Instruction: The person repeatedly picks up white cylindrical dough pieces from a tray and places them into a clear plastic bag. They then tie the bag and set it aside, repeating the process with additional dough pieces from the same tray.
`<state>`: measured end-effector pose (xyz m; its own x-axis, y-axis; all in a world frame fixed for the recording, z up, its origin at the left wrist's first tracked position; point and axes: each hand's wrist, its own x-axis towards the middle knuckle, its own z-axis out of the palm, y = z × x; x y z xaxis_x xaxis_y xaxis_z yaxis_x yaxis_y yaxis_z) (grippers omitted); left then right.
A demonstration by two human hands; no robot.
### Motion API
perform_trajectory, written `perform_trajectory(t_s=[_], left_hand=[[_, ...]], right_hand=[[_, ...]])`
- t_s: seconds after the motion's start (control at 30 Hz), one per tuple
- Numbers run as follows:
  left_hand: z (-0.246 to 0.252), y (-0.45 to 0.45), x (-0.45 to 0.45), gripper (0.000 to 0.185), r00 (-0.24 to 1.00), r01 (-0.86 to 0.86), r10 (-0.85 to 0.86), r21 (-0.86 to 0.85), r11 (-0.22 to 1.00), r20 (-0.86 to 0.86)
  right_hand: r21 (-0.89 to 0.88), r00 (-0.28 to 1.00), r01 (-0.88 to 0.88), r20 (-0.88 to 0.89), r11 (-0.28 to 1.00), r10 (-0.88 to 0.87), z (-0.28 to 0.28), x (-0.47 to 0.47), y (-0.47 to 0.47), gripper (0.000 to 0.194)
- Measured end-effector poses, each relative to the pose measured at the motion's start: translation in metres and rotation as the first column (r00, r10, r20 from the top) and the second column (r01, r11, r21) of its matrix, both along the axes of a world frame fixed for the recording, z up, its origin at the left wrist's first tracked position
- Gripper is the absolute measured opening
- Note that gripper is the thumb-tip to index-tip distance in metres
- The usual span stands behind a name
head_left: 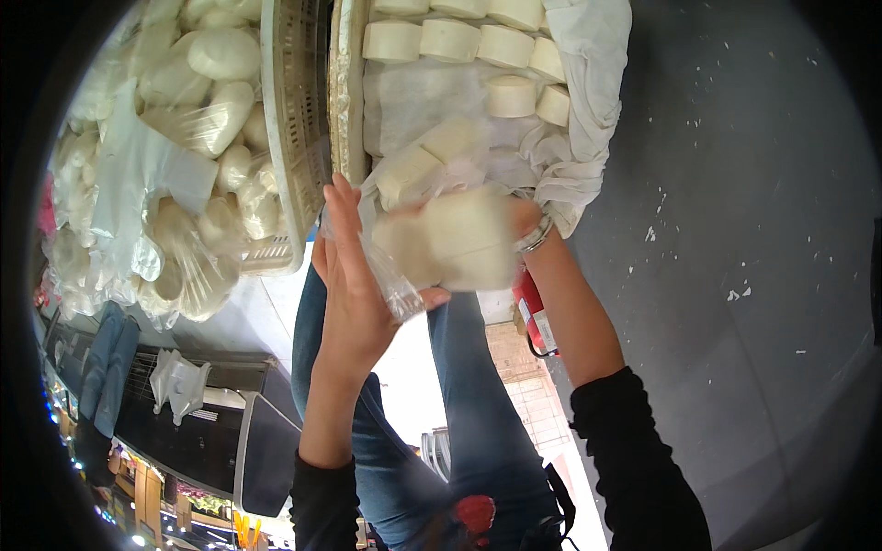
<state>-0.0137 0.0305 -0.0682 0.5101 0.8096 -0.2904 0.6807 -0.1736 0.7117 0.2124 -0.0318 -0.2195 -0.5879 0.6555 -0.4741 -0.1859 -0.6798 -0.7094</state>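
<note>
Several pale steamed buns, blurred by motion, are in front of me; my right hand [525, 215], with a bracelet at the wrist, is mostly hidden behind these buns [468, 237] and supports them. My left hand [358, 275] holds a clear plastic bag [393, 275] at its opening, thumb towards the buns. Just beyond, two more buns [410, 175] lie in clear plastic. Rows of buns [450, 40] sit in a foam box [349, 89] lined with white cloth [586, 89].
At the left stands a white plastic crate [282, 138] heaped with bagged buns [224, 55]. A dark grey wall or panel [723, 206] is at the right. Below are my legs in jeans, a red fire extinguisher [530, 303] and a dark counter [186, 441] with white bags.
</note>
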Motion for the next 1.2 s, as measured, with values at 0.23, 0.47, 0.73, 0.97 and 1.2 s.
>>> perform_trajectory(t_s=[0.23,0.47,0.73,0.97,1.2], left_hand=[[0.003,-0.017,-0.005,0.138,0.936,0.350,-0.344,0.081,0.933,-0.074],[-0.004,-0.020,0.006,0.136,0.964,0.264,-0.265,0.093,0.960,0.004],[-0.008,-0.011,-0.007,0.133,0.963,0.270,-0.269,0.077,0.960,-0.018],[-0.010,-0.015,0.001,0.133,0.966,0.257,-0.257,0.082,0.963,-0.013],[-0.011,-0.015,0.009,0.133,0.972,0.236,-0.235,0.098,0.967,-0.014]], right_hand=[[-0.374,0.859,0.377,0.482,0.847,-0.170,-0.021,-0.007,-0.042,0.048],[0.147,0.169,-0.380,0.982,0.913,-0.087,0.008,0.008,-0.031,0.015],[0.253,-0.141,-0.406,0.932,0.878,-0.334,-0.039,0.087,0.080,0.056],[-0.066,-0.213,-0.580,0.974,0.812,-0.073,-0.061,0.100,0.090,0.080],[0.067,-0.374,-0.459,0.890,0.886,-0.260,-0.092,0.082,0.040,0.042]])
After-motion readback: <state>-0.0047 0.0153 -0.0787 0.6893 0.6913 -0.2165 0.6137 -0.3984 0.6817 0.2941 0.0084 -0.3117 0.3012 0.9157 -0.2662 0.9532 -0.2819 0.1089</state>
